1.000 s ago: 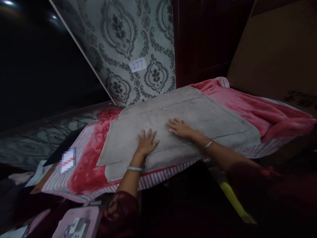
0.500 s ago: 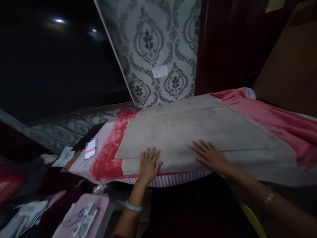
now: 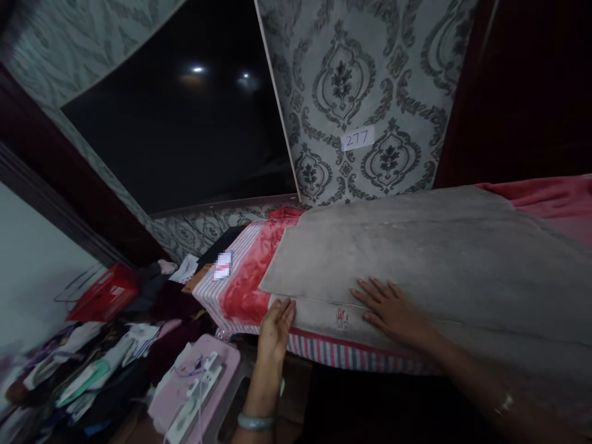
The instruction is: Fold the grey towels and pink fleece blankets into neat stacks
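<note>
A grey plush cloth [image 3: 351,246], folded with a seam along its front part, is spread over a red blanket [image 3: 245,299] with a striped border. My left hand [image 3: 275,324] is at the cloth's front left corner, turned on its side, its fingers stretched out close together against the edge. Flat on the grey cloth lies my right hand [image 3: 393,308], fingers spread. Between the hands, a small red-and-white patch [image 3: 342,319] shows on the cloth's front strip.
A pink-topped stool [image 3: 222,354] at lower left bears a white power strip [image 3: 197,394]. Heaped clothes [image 3: 92,370] and a red bag [image 3: 104,293] lie further left. Behind are a large dark screen [image 3: 194,123] and patterned wall with a "277" label [image 3: 357,138].
My view has swung left, so the stool and clothes show more. My left hand has shifted to the cloth's left corner and turned on its side; my right hand stays flat on the cloth.
</note>
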{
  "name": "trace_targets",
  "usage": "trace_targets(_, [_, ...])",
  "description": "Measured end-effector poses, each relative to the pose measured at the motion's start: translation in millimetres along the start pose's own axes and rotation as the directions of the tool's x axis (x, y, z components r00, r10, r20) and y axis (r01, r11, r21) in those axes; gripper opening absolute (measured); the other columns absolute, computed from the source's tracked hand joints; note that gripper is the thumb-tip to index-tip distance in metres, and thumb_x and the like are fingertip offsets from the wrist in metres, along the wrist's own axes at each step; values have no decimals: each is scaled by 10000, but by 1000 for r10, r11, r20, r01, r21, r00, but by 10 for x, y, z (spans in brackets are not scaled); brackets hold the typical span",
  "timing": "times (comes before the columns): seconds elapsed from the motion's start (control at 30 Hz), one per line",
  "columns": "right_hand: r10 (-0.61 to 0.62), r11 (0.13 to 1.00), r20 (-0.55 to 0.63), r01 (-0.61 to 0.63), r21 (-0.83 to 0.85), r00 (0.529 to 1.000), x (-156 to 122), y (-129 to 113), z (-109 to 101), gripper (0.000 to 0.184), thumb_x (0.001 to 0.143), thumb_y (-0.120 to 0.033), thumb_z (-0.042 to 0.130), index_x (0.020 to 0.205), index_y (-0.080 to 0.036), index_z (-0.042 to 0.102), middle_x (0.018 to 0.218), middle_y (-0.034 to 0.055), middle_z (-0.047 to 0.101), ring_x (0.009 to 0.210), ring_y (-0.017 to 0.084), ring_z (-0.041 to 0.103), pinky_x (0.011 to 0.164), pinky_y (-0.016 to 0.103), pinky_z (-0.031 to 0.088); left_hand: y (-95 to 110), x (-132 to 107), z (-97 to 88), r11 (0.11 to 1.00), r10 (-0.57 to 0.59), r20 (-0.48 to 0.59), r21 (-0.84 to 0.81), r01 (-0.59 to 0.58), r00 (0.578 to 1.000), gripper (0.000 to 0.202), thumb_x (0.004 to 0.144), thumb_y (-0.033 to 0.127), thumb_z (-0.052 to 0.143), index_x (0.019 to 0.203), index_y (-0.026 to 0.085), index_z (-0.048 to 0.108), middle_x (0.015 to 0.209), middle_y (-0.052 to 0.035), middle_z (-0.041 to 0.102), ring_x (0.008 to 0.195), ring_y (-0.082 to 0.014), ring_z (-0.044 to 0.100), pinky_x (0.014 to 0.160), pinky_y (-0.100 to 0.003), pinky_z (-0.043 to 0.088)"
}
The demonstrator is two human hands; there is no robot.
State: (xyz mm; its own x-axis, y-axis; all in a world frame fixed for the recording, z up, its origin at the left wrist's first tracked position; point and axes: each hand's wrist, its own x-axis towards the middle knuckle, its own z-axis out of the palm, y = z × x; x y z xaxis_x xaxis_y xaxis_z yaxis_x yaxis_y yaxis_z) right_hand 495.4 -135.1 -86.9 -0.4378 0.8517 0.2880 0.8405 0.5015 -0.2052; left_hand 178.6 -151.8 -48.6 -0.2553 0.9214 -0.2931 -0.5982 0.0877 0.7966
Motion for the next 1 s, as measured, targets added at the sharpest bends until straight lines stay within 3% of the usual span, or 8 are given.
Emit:
trace_targets(0.07, [1,1000,12,-1,4,1000,-83,-21,34,561,988,-559,367,1521,-389,406,1608,7,306,1492,328,231,1160,643,233,63,26,-22,998,-57,4,-9,57,998,164,710,211,713,776,179,566,1016,-173,720,1072,-277,699,1027,-428,508])
trace_targets(0.17, [12,1000,24,-12,2,1000,-150,-18,11,575,986,-566,364,1529,-377,396,1608,5,302,1494,332,223,1161,638,238,90,97,28,998,-52,-26,20,53,998,152,724,244,687,762,192,549,1016,-166,716,1122,-278,676,1050,-436,492])
trace_targets(0.33, [7,1000,-12,-7,1,1000,-159,-18,36,571,983,-563,380,1523,-379,407,1605,5,312,1489,334,238,1165,633,235,40,236,122,1000,-28,-142,9,30,989,65,759,232,615,768,214,553,913,-108,715,990,-223,712,1005,-398,534])
trace_targets(0.53, [-2,1000,-37,3,10,999,-159,-26,73,565,986,-554,394,1525,-384,398,1601,10,319,1486,333,249,1155,645,248,105,503,170,972,135,-156,215,-100,978,62,795,196,563,744,220,536,892,-92,706,967,-204,713,987,-379,543])
trace_targets(0.67, [13,1000,-70,-12,24,997,-147,-47,77,552,981,-544,439,1516,-413,400,1598,-1,322,1484,326,257,1163,637,249,218,640,275,932,194,-91,328,-154,977,52,770,195,569,806,225,592,899,-79,711,1055,-245,684,1005,-437,530])
trace_targets(0.77, [16,999,-76,-14,31,997,-134,-55,83,552,973,-533,473,1509,-415,411,1594,1,330,1479,329,267,1158,641,261,288,612,274,872,266,3,424,-242,964,194,724,194,630,915,226,653,1016,-72,720,1183,-274,622,1065,-454,486])
trace_targets(0.9, [18,999,-71,-15,42,997,-117,-63,60,550,968,-516,497,1504,-419,418,1591,10,332,1476,336,271,1152,648,270,329,506,189,712,426,128,563,-420,895,403,614,129,665,1007,221,675,1206,-61,688,1323,-289,509,1197,-454,332])
trace_targets(1.0, [27,999,-45,-25,41,999,-106,-76,25,557,966,-500,506,1509,-413,411,1592,13,326,1476,337,268,1149,655,270,362,506,258,635,494,172,597,-489,852,388,603,120,643,978,215,671,1198,-64,691,1305,-288,521,1214,-453,297])
